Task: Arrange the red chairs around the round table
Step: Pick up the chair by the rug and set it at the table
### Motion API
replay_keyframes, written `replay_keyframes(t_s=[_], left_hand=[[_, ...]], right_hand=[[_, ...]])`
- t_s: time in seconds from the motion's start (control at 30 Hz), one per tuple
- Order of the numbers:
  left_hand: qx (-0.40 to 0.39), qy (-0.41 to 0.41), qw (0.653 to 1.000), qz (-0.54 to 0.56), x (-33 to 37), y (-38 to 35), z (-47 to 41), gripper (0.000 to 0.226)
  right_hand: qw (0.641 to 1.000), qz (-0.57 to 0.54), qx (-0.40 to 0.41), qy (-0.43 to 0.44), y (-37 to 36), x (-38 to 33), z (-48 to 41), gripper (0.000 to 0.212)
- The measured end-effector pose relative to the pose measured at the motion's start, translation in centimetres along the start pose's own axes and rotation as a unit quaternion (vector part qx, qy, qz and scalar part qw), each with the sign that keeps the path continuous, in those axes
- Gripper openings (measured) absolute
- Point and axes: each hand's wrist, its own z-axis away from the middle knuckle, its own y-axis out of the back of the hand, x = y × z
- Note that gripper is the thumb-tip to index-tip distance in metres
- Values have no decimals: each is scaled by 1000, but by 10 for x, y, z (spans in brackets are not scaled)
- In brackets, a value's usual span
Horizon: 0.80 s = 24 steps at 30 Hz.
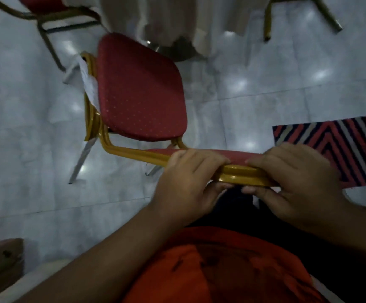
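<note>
A red chair (140, 92) with a dotted cushion and a gold metal frame stands on the floor right in front of me, its seat facing the table. My left hand (188, 182) and my right hand (293, 182) both grip the top rail of its backrest, side by side. The round table (162, 20) is at the top centre, draped in a pale cloth that hangs down over its metal base. Another red chair (42, 7) stands at the table's left, partly cut off by the frame. Gold chair legs (267, 22) show at the table's right.
The floor is glossy grey tile (254, 95). A red, navy and white striped rug (339, 147) lies to my right. A brown cardboard box (0, 263) sits at the lower left. White cloth (88, 82) hangs on the left side of the held chair's frame.
</note>
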Motion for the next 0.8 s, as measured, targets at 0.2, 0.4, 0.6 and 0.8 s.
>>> replay_keyframes(t_s=[0.2, 0.4, 0.6, 0.8], left_hand=[[37, 39, 998, -14, -51, 95, 101, 27], [70, 105, 992, -3, -76, 142, 159, 32], [127, 137, 981, -47, -67, 185, 187, 42], [87, 113, 971, -193, -20, 185, 176, 48]], right_hand=[[997, 7, -14, 70, -30, -132, -47, 37], [990, -12, -24, 140, -38, -176, -58, 34], [989, -57, -72, 117, -33, -150, -40, 45], [976, -151, -115, 104, -50, -152, -39, 44]])
